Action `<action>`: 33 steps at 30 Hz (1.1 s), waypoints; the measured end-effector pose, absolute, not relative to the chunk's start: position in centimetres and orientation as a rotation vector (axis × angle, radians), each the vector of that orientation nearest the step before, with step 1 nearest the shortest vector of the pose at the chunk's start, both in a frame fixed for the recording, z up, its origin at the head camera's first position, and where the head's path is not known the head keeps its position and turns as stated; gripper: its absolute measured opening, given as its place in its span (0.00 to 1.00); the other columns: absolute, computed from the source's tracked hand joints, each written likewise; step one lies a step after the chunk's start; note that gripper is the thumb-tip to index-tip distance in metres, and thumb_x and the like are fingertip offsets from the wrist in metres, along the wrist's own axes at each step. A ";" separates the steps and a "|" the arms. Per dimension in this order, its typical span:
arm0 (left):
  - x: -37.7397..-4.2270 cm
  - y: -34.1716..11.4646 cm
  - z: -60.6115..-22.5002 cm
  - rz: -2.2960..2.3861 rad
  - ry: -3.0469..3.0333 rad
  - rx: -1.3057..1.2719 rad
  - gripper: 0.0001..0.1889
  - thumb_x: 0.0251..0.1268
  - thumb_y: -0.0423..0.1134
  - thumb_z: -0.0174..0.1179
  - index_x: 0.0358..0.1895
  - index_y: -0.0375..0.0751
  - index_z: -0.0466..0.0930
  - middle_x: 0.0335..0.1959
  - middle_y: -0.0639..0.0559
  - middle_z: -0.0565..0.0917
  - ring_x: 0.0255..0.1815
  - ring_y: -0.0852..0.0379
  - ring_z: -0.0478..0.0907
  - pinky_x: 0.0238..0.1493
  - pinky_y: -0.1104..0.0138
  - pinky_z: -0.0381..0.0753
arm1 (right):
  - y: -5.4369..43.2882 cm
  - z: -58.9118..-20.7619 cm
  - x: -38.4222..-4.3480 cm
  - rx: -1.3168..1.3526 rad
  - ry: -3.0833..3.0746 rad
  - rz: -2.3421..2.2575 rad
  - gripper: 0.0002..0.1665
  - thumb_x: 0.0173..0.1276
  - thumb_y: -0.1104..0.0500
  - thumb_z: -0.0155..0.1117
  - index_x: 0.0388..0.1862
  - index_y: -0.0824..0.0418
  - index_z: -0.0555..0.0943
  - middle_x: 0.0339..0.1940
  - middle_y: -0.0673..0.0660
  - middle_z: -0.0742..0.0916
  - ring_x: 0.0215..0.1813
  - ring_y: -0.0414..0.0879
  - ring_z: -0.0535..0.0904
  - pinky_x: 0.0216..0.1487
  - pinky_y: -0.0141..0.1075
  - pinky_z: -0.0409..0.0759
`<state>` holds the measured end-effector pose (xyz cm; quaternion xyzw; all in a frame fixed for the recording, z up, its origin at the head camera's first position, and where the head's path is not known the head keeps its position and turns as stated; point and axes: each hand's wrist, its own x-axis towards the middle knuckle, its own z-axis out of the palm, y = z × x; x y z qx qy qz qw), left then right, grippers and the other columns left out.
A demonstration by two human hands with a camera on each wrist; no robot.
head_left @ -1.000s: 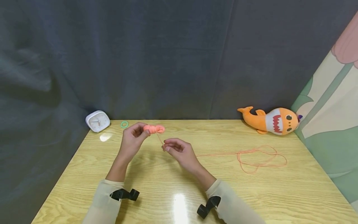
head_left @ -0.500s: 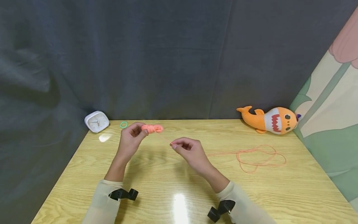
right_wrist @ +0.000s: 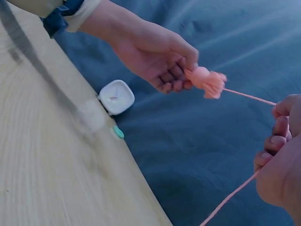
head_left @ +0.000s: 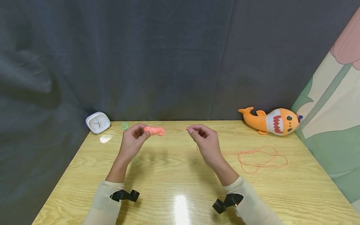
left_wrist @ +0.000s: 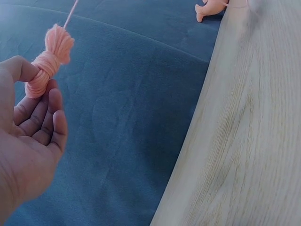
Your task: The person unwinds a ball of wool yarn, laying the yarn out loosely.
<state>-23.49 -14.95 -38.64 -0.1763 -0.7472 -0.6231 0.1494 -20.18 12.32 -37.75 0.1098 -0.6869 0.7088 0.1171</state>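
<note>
My left hand point(head_left: 132, 142) pinches one end of a small wound bundle of coral yarn point(head_left: 154, 131) between thumb and fingers, above the far part of the table. In the left wrist view the yarn bundle point(left_wrist: 44, 70) shows a wrapped middle and a looped far end. A single strand point(right_wrist: 249, 97) runs taut from that end to my right hand point(head_left: 206, 142), which pinches it between thumb and fingertips. More yarn trails below the right hand in the right wrist view and leads to loose yarn loops point(head_left: 260, 151) lying on the table at the right.
At the back left stand a white alarm clock point(head_left: 98, 122) and, beside it, a green ring point(head_left: 125, 123). An orange shark plush point(head_left: 270, 121) lies at the back right corner. A dark curtain point(head_left: 157, 59) hangs behind the wooden table point(head_left: 157, 187).
My right hand has moved right and away from me, drawing the strand out from the bundle and lengthening the gap between the hands. The left hand has stayed nearly still.
</note>
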 end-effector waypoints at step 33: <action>-23.5 -15.2 -38.7 -1.788 -2.138 -0.532 0.07 0.68 0.25 0.63 0.43 0.21 0.82 0.33 0.66 0.83 0.33 0.66 0.77 0.38 0.75 0.78 | 18.1 -38.2 -20.2 0.026 -1.871 2.069 0.04 0.74 0.60 0.67 0.39 0.60 0.87 0.26 0.47 0.78 0.31 0.39 0.71 0.36 0.29 0.77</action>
